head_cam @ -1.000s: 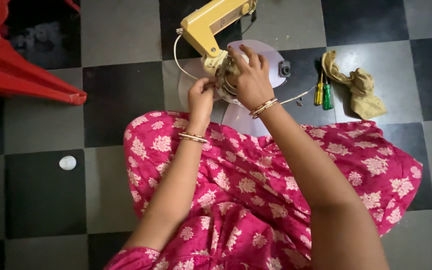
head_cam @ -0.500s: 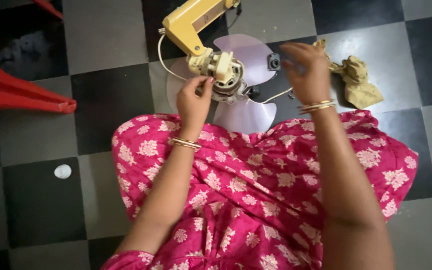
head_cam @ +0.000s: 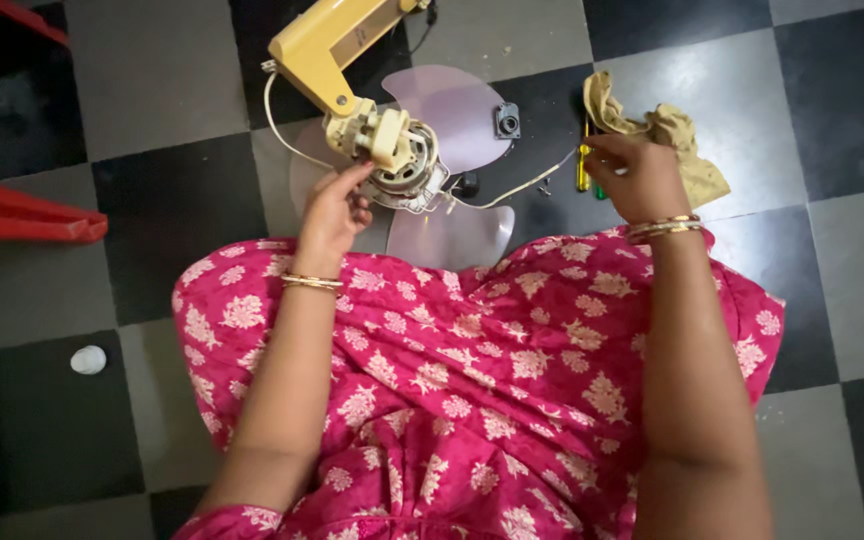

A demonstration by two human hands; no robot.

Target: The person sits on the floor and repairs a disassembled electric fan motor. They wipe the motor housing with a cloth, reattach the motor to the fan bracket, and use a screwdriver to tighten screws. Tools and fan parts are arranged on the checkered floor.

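Steadying the exposed metal fan motor (head_cam: 402, 160) on its yellow plastic neck (head_cam: 322, 45), the left hand (head_cam: 332, 210) fingers touch its rim, unclenched; right hand (head_cam: 632, 175) fingers close around the yellow-handled screwdriver (head_cam: 583, 165) beside the rag (head_cam: 667, 135). Grip low.

The yellow fan arm (head_cam: 324, 45) is running out of the picture at the top edge, so its far end is not showing. The right hand (head_cam: 640, 178) is covering the lower part of the yellow-handled screwdriver (head_cam: 583, 160), and whether the fingers are closing on it cannot be told. The pale fan blades (head_cam: 452, 105) are lying partly under the motor (head_cam: 399, 155) and partly under the pink dress (head_cam: 472, 390). The red plastic object (head_cam: 22, 215) is being cut off by the left edge. The small white thing (head_cam: 88, 359) on the floor is too small to identify
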